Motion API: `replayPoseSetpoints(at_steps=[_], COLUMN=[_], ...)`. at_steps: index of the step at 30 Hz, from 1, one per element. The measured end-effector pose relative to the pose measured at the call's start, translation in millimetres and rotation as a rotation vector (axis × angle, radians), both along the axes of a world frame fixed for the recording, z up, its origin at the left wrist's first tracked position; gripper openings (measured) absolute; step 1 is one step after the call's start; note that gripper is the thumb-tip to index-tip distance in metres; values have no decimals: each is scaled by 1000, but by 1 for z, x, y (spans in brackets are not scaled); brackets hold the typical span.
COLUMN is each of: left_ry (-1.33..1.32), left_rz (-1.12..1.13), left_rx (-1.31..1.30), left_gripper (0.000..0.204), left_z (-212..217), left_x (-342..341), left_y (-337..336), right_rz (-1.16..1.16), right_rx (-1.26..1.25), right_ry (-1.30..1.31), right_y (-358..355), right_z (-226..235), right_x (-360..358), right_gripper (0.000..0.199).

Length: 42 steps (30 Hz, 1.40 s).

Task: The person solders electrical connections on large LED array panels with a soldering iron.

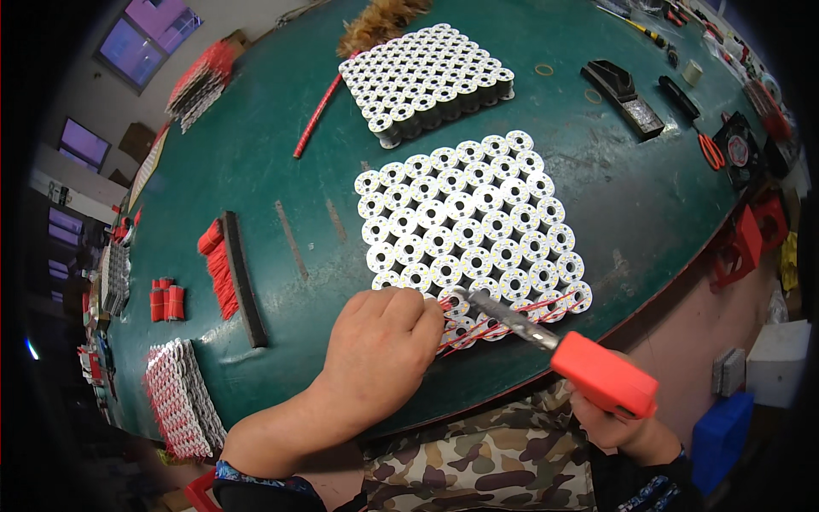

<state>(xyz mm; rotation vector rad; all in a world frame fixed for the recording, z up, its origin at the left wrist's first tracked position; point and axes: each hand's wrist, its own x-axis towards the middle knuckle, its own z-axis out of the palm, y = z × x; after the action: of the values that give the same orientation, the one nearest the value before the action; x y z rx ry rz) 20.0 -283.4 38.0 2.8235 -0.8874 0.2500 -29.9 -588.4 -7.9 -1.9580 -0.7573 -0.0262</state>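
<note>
In front of me on the green table lies a panel of round white LED boards (467, 232) joined edge to edge. My left hand (380, 341) is closed at its near edge, fingertips pinching a red wire (445, 304). More red wires (546, 305) run across the nearest row of boards. My right hand (601, 418) grips the red-orange handle of a soldering gun (601, 371). Its metal barrel points left, and the tip reaches the boards just beside my left fingertips. Whether the tip touches solder is too small to tell.
A thick stack of LED panels (426, 77) stands behind, with a feather duster (316, 111) beside it. Left lie red wire bundles (220, 269), a dark strip (243, 277) and a wired panel stack (181, 397). Right are a black holder (623, 98) and orange-handled scissors (710, 151).
</note>
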Motion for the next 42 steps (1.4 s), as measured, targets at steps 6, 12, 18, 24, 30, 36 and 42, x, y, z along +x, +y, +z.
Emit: replayPoseSetpoints(at_steps=[6,12,18,24,30,36,42], left_ry=[-10,-70,-75,-70,-64,-66,-52], left_rz=[5,40,10,-11,-16,-17,-12], left_rx=[0,-106,-70,-70,-62,-58,-44], left_gripper=[24,24,23,22,20,20,20], left_z=[-1,-4,-3,-7,-8,-8,-6], left_x=[-1,-1,-6,-4,-4,-3,-4], left_y=[-1,-2,-7,-8,-8,-9,-9], right_rz=[-96,-65,-13,-170,-2,8,-4], right_rx=[-7,23,-43,146,52,41,25], right_ry=[24,8,-47,60,23,9,26], right_y=[-9,-16,-16,5,-6,-5,-2], right_z=[-6,-12,-10,-3,-2,1,7], right_x=[-16,-18,-15,-14,-7,-7,-4], right_gripper=[40,43,52,16,61,63,43])
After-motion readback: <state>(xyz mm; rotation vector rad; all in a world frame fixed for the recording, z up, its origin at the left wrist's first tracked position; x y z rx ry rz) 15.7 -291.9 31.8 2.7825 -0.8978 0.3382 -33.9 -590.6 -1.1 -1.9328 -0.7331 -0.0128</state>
